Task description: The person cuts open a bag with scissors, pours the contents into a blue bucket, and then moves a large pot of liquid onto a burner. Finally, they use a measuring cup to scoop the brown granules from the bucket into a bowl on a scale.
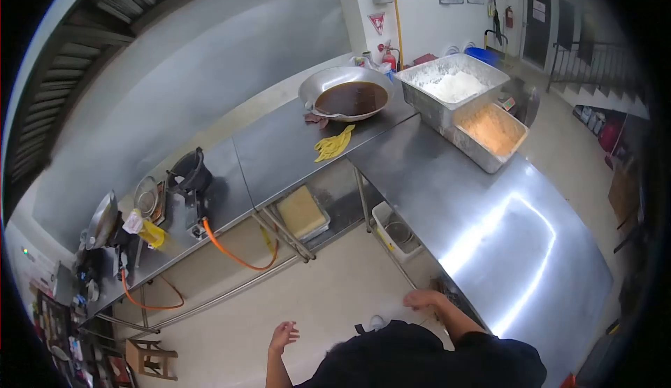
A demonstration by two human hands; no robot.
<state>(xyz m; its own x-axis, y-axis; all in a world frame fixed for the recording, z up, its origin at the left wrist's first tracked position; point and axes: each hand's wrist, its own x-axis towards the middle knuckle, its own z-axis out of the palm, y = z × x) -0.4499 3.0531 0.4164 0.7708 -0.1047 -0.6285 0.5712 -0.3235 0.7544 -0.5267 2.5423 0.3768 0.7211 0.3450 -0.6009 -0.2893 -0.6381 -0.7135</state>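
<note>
Beside the near edge of the steel table (398,154), the person's right hand (422,300) hangs with its fingers pointing left; nothing shows in it, but its palm is hidden, so I cannot tell how far the fingers are closed or whether the hand touches the edge. Well apart from it, the left hand (284,334) is held over the floor (293,293), its fingers loosely spread and slightly bent, with nothing in its grasp. The steel table runs along the person's right side, bare metal nearest the hand. At its far end a large bin (432,112) of white powder (458,86) stands just behind a smaller bin (482,152) of pale orange crumbs (495,128). On the back table (269,161), which meets it at the corner, sits a wok (307,96) of dark liquid (351,98), with a yellow cloth (334,143) lying in front. Farther left on that side stands a black burner (190,173), near an orange hose (241,262) that droops below the edge. Under the tables are a tray (326,223) with a yellowish block (302,211) and a white tub (383,214).
</note>
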